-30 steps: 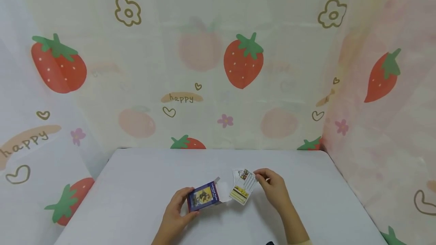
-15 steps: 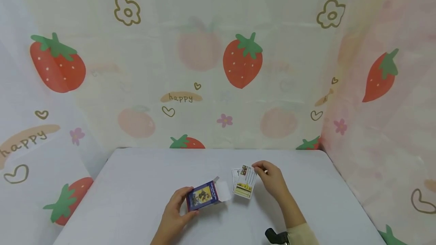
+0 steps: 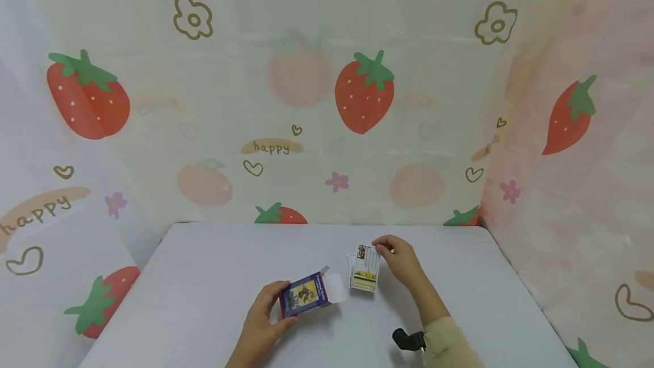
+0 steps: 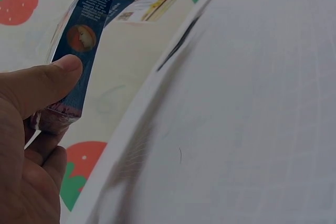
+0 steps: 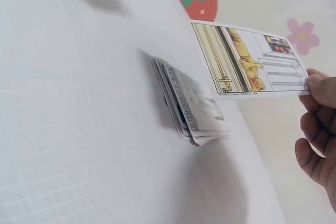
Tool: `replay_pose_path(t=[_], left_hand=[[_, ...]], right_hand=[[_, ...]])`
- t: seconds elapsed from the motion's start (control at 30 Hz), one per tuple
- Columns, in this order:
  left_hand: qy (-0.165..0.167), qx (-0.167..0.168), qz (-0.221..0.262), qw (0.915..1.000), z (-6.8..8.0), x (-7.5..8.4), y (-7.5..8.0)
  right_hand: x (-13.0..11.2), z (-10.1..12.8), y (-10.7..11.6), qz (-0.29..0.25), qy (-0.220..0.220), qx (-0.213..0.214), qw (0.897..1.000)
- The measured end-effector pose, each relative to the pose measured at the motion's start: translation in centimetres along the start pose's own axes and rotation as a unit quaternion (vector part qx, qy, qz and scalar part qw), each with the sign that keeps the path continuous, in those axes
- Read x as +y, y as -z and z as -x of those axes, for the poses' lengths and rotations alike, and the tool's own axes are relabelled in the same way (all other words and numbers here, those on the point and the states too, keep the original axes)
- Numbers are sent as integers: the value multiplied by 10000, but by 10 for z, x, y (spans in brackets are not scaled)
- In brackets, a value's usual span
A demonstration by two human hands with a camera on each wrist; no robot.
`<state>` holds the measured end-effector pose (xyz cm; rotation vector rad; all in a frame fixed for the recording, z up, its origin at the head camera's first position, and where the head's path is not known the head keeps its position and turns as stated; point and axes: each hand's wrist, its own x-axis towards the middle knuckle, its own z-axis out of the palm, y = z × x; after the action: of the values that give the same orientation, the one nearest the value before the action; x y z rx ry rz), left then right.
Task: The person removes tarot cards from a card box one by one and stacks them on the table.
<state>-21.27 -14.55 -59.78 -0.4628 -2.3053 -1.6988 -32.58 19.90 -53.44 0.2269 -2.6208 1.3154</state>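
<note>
From the head view, my left hand (image 3: 263, 317) grips the blue card box (image 3: 305, 294), flap open, on the white table (image 3: 204, 277); my right hand (image 3: 395, 257) pinches one glossy card (image 3: 367, 266) just right of it. The left wrist view shows thin cardboard that could crush. In the right wrist view, the loose stack (image 5: 191, 103) looks slippery and might slide.

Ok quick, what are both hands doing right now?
Left hand: grips the blue card box.
Right hand: pinches one card above the card stack.
</note>
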Motion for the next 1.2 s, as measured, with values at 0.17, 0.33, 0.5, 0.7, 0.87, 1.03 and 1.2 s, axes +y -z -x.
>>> replay_pose_path(t=[0.17,0.33,0.5,0.7,0.87,1.03,1.2], left_hand=[[-261,25,-132,9996,0,-2,0],[-411,66,-148,9990,0,-3,0],[-357,72,-92,9993,0,-3,0],[-203,61,-78,9997,0,-2,0],[-129,53,-94,9999,-1,-1,1],[-65,21,-60,10000,-1,0,1],[-45,47,-99,9999,0,0,1]], right_hand=[[0,-8,-6,13,-77,-143,9999],[1,-15,-10,66,-110,-251,9996],[3,-22,-12,76,-129,-319,9994],[9,-29,-16,48,-196,-384,9991],[12,-35,-21,-18,-263,-450,9986],[16,-37,-25,-30,-415,-605,9973],[21,-37,-28,14,-511,-712,9962]])
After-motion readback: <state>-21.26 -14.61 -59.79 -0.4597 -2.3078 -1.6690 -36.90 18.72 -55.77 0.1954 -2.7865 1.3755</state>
